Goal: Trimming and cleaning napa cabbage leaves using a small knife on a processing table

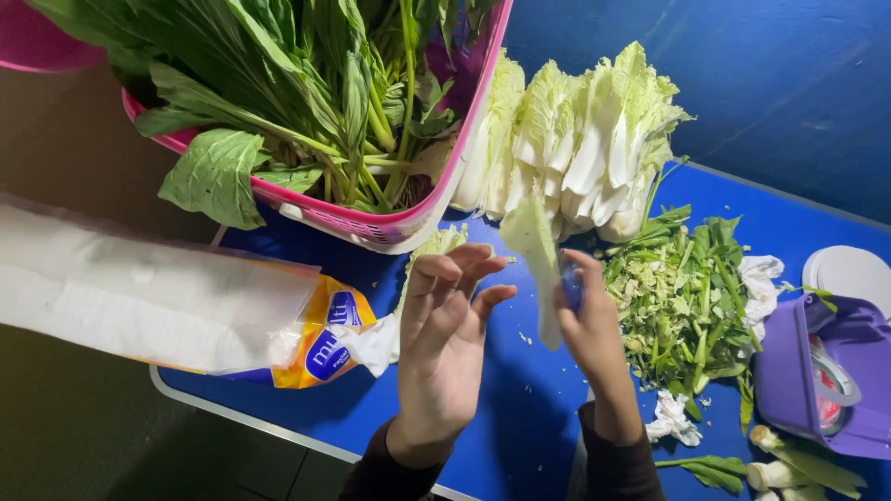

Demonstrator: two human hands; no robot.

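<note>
A pale cabbage leaf (535,255), long with a white rib and yellow-green frilled edge, hangs upright above the blue surface (520,408), between both hands. The right hand (594,339) pinches it, fingers (583,264) closed on its edge. The left hand (445,339) is spread wide just beside it, holding nothing. Behind them lie three split cabbage pieces (580,144), one pink basket (371,223) of dark greens, one heap of trimmings (682,311), one purple container (821,380) and one bag of tissue (158,301).
</note>
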